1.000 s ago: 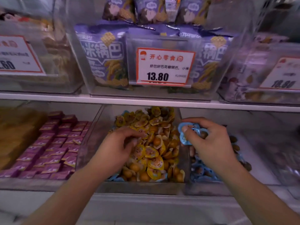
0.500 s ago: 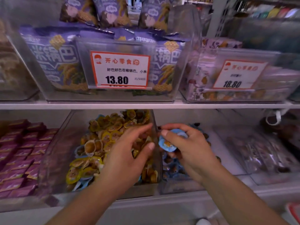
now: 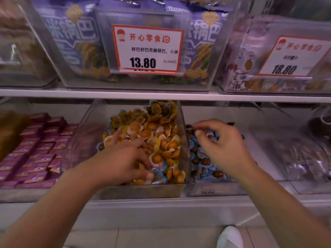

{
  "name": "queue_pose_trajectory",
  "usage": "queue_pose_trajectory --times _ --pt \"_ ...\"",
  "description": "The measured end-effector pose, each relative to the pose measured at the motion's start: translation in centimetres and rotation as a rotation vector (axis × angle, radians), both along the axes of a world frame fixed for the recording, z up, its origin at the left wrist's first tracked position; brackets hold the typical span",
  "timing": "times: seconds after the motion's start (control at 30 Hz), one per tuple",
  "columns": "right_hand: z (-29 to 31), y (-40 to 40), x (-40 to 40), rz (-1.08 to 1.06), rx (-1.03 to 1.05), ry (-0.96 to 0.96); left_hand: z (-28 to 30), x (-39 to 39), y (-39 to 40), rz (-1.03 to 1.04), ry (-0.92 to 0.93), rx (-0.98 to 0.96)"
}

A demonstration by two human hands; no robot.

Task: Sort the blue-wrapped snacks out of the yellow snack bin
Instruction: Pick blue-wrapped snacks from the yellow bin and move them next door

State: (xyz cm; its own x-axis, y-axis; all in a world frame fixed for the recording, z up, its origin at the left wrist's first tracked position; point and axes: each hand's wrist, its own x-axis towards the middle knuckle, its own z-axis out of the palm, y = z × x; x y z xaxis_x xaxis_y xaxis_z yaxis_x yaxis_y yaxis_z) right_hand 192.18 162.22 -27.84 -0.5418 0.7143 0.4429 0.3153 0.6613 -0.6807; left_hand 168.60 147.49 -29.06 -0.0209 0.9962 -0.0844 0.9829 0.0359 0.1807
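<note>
Blue wrappers are the target; only one view, the head cam, so all from there.

Yellow snack bin [image 3: 185,140] sits dead centre on the lower shelf [image 3: 161,203], clear walls, heaped with yellow-wrapped pieces. Blue-wrapped snacks [image 3: 159,173] left in it show mostly at the front, about 6 o'clock of the heap, with a few poking out at the 9 o'clock edge and one or two at 12 o'clock at the back.

My left hand [image 3: 123,158] is down in the heap, fingers [image 3: 149,175] spread and pressing into the pieces right beside the front blue ones. Can't tell if anything is pinched yet, the pile hides the tips.

My right hand [image 3: 221,145] hovers over the neighbouring blue bin [image 3: 215,190] at 3 o'clock, fingers loosely curled, nothing held.

Handling guess: small, light, crinkly film around a hard round centre. Film looks slick, so I'd pinch the flared wrapper edge or cup the whole piece. Loose pile will shift and bury them, so dig gently.
</note>
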Motion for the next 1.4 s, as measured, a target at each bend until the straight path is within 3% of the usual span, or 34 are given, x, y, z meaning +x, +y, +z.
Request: queue_pose_trajectory --times 0.2,0.33,0.43,0.5,0.6,0.87,1.1,1.33,1.4 --pt "-1.2 -1.9 -1.6 0.075 0.157 -0.066 -0.7 -3.0 0.1 0.206 0.151 0.12" --pt "-1.5 -1.9 -1.9 0.068 0.195 -0.04 -0.8 -1.8 -0.6 0.171 0.199 0.265" --pt "-1.8 -2.2 -2.7 0.072 0.258 -0.042 -0.4 1.7 -1.3 0.057 -0.079 0.46" --pt "-2.2 -2.5 -3.3 0.058 0.316 -0.067 -0.6 3.8 -1.2 -0.022 -0.296 0.276" --pt "-2.3 -2.5 -3.8 0.036 0.332 -0.076 -1.6 4.0 -0.5 -0.043 -0.382 -0.034" --pt "-2.3 -2.7 -3.5 0.033 0.297 -0.065 -2.0 0.6 0.9 0.053 -0.454 -0.125" --pt "-2.1 -2.6 -3.1 0.059 0.28 -0.118 -2.6 0.6 1.8 0.049 -0.209 0.199" --pt "-1.9 -2.3 -2.9 0.075 0.283 -0.159 -1.2 -0.9 1.0 0.182 -0.24 0.271" --pt "-1.8 -2.3 -3.0 0.071 0.278 -0.167 -0.7 -1.2 0.6 0.24 -0.162 0.35"
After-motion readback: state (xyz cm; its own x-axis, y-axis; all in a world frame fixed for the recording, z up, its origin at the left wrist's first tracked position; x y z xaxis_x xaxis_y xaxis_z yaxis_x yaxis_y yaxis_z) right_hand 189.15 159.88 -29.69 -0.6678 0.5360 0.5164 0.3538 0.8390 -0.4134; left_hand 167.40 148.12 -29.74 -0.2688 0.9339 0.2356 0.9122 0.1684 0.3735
